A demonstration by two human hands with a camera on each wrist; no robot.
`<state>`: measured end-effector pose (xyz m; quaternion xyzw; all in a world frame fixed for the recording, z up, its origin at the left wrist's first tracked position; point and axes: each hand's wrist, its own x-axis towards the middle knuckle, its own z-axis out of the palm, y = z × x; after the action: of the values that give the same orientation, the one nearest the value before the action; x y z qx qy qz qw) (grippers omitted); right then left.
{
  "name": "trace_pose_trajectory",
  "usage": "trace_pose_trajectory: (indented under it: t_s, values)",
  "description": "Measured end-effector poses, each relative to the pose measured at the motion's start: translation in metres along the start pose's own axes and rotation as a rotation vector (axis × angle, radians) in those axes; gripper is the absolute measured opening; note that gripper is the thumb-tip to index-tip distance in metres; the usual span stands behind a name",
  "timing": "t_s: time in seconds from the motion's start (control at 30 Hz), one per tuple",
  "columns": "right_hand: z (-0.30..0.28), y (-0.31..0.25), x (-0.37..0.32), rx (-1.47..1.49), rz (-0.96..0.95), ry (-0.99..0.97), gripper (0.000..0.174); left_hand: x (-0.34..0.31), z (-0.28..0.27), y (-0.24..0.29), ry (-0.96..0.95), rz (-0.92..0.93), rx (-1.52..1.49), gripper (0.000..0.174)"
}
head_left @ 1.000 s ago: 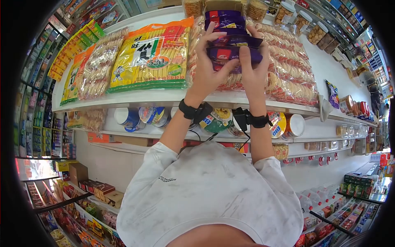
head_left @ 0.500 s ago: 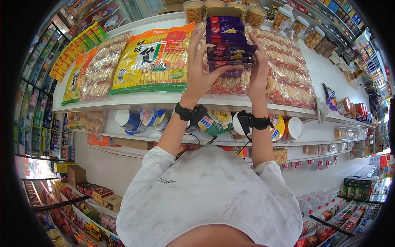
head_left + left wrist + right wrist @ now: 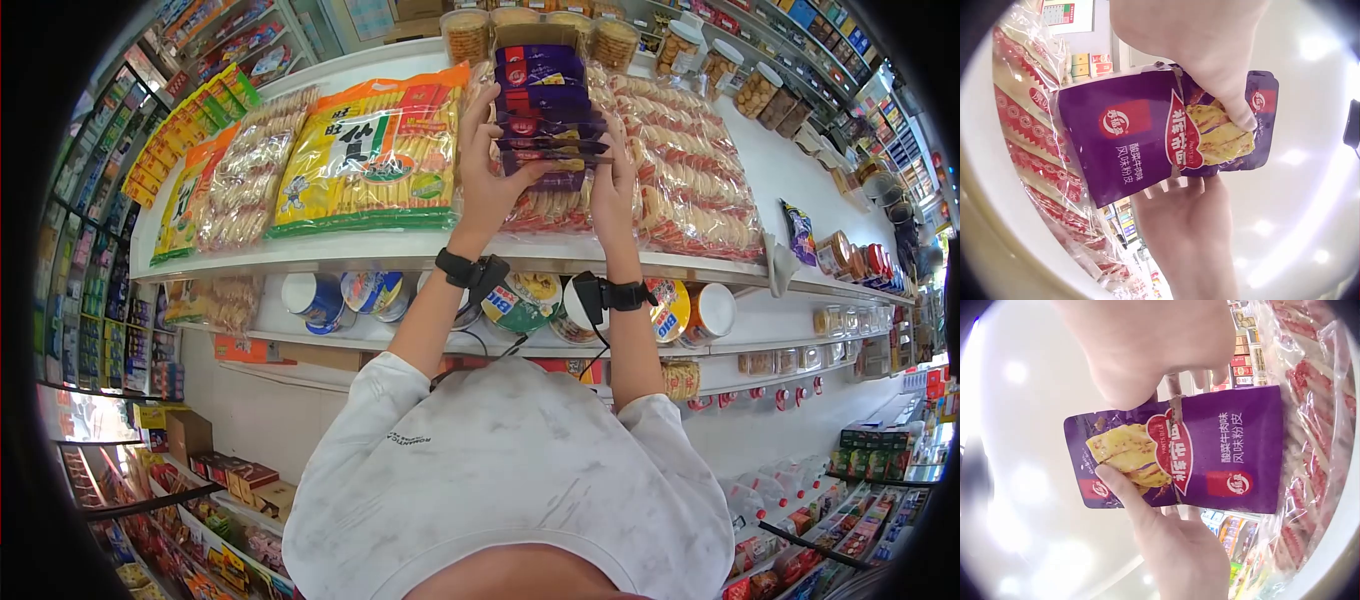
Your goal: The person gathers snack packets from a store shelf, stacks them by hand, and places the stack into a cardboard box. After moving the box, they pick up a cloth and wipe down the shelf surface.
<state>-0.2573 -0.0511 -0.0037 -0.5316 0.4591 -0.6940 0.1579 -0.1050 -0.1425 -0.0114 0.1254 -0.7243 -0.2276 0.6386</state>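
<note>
A row of purple snack pouches [image 3: 548, 130] stands in a display box with a purple front panel [image 3: 1116, 134], on the white shelf. My left hand [image 3: 484, 195] grips the pouches from the left. Its thumb lies across the yellow picture on the front pouch [image 3: 1125, 459], and its fingers run along the side. On the opposite side, my right hand [image 3: 614, 190] holds the pouches with its fingers round their edge; its thumb is close to the front corner. In the left wrist view, the right hand's fingertips are partly hidden behind the box.
Clear-wrapped biscuit packs [image 3: 690, 170] lie right of the box. A large yellow rice-cracker bag [image 3: 365, 150] lies left. Jars [image 3: 678, 48] stand along the back. Instant noodle tubs [image 3: 525, 300] fill the shelf below the front edge [image 3: 360, 258].
My right thumb has come off the front pouch and moved to the right side. The front pouches have shifted and tilted. My left hand stays on them.
</note>
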Motion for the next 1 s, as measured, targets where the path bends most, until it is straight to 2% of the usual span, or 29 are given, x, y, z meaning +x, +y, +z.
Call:
trace_pose_trajectory:
  t_s: [0.13,0.17,0.27,0.3,0.4,0.47,0.6,0.7,0.8,0.9,1.0]
  values:
    - [-0.006,-0.004,-0.003,0.175,-0.038,-0.027,0.05,0.004,-0.01,0.017,-0.061,0.08,0.08,0.063]
    - [-0.005,-0.006,-0.006,0.224,-0.153,-0.058,0.057,0.005,-0.012,0.019,-0.077,0.101,0.074,0.066]
    - [0.003,-0.031,0.0,0.126,-0.38,-0.089,0.064,0.004,-0.013,0.024,-0.092,-0.018,-0.09,0.073]
    - [0.006,-0.04,0.001,0.194,-0.396,-0.081,0.061,0.005,-0.014,0.028,-0.09,-0.026,-0.093,0.073]
    - [0.008,-0.041,0.001,0.034,-0.306,-0.007,0.049,0.011,-0.014,0.031,-0.088,0.001,-0.109,0.071]
    - [0.003,-0.038,0.003,0.044,-0.348,-0.014,0.041,0.012,-0.015,0.025,-0.085,0.073,-0.117,0.07]
    - [-0.006,-0.031,0.009,-0.044,-0.407,-0.041,0.034,0.01,-0.016,0.024,-0.069,0.044,-0.17,0.061]
    - [-0.004,-0.031,0.01,-0.077,-0.364,-0.092,0.038,0.014,-0.017,0.02,-0.041,0.053,-0.122,0.053]
    - [-0.004,-0.016,0.008,-0.118,-0.396,-0.068,0.042,0.015,-0.016,0.014,-0.021,0.112,-0.127,0.047]
    - [-0.003,0.002,0.009,-0.163,-0.33,-0.019,0.045,0.012,-0.011,0.0,-0.016,0.101,-0.091,0.039]
    - [0.003,0.009,0.004,0.065,-0.152,0.024,0.05,0.008,-0.005,-0.002,-0.01,0.01,-0.154,0.032]
